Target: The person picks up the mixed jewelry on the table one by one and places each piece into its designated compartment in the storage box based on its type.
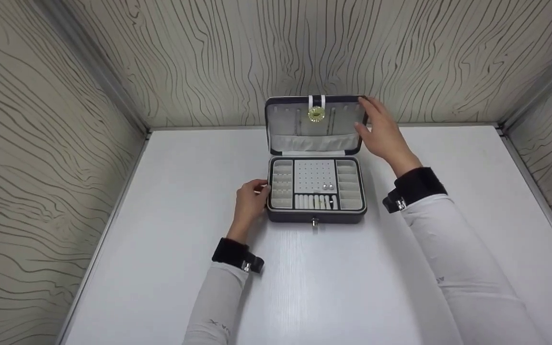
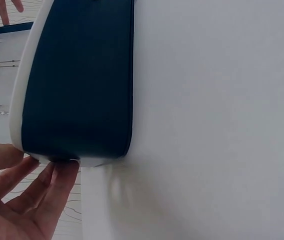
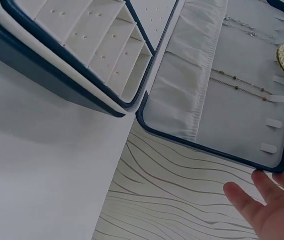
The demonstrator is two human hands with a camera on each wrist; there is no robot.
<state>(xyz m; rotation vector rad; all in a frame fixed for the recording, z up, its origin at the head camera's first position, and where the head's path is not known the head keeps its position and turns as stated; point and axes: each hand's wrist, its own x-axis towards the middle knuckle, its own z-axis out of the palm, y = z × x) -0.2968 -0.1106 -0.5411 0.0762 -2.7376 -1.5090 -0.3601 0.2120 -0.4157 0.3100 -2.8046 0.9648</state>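
Observation:
A dark blue jewelry box stands on the table with its lid raised. My right hand holds the lid at its upper right corner, the thumb on the inner rim and fingers along the outer edge. Against the box's left side, my left hand presses with its fingertips; in the left wrist view the thumb lies near the white rim. Thin chains hang inside the lid, above a gathered pocket. A pair of stud earrings sits on the perforated panel, with ring rolls below it.
The white table extends around the box. Patterned panels rise behind and at both sides. A metal clasp juts from the box front, and a strap with a round gold ornament hangs from the lid's top edge.

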